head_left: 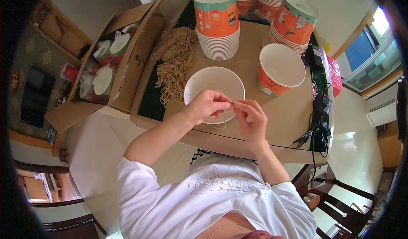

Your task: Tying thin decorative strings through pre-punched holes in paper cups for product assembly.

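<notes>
My left hand point(205, 106) and my right hand point(251, 119) meet fingertip to fingertip, both pinching a thin beige cord point(219, 127). Part of the cord hangs in a loop below my fingers, across the near rim of a white-lined paper bucket point(199, 82). That bucket stands open-side up under my left hand. To its right is a second open paper bucket point(272, 84), orange outside and white inside. Left of the first bucket lies a tangled pile of beige cords point(175, 65). My fingers hide the pinched part of the cord.
Upside-down stacks of orange and green paper buckets point(217, 22) stand toward the back, another stack point(294, 22) at right. An open cardboard box point(138, 58) with wrapped buckets sits left. Black cables and adapters point(316, 130) line the table's point(284, 124) right edge.
</notes>
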`<move>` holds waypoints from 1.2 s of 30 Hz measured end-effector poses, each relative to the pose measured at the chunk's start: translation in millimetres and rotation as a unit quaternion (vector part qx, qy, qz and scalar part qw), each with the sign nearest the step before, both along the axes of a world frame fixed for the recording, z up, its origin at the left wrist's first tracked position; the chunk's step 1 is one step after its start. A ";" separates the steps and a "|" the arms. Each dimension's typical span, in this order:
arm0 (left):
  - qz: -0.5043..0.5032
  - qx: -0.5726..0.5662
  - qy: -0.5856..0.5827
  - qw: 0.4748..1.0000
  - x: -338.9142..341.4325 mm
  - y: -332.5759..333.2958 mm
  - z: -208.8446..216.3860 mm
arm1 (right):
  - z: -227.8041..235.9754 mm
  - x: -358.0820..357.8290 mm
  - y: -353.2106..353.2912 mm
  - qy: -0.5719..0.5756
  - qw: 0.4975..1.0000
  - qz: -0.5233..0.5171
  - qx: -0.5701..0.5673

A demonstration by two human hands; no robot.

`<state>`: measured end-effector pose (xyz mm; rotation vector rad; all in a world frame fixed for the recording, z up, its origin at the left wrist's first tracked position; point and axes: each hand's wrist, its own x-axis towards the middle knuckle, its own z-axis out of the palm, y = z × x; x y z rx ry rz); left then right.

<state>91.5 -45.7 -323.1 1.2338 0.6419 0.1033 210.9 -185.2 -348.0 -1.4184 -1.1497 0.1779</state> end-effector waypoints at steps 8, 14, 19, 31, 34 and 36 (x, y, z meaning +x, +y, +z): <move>-0.003 0.103 0.016 0.995 1.8 -9.2 12.1 | -0.9 12.5 2.7 0.109 0.991 0.054 -0.050; -0.009 0.082 -0.008 0.997 0.1 -6.8 7.9 | -0.6 14.2 4.7 0.098 0.992 0.054 -0.054; -0.001 0.070 -0.026 0.997 0.8 -3.4 3.6 | -3.3 13.3 6.5 0.094 0.993 0.051 -0.050; -0.038 0.102 0.017 0.994 2.3 -1.7 9.3 | -0.4 13.8 7.8 0.063 0.996 0.045 -0.040; -0.027 0.095 0.003 0.995 1.9 -2.5 10.1 | 0.1 14.3 8.0 0.053 0.997 0.043 -0.035; -0.030 0.103 0.009 0.994 0.7 -2.3 11.5 | 0.6 14.3 7.9 0.048 0.997 0.041 -0.033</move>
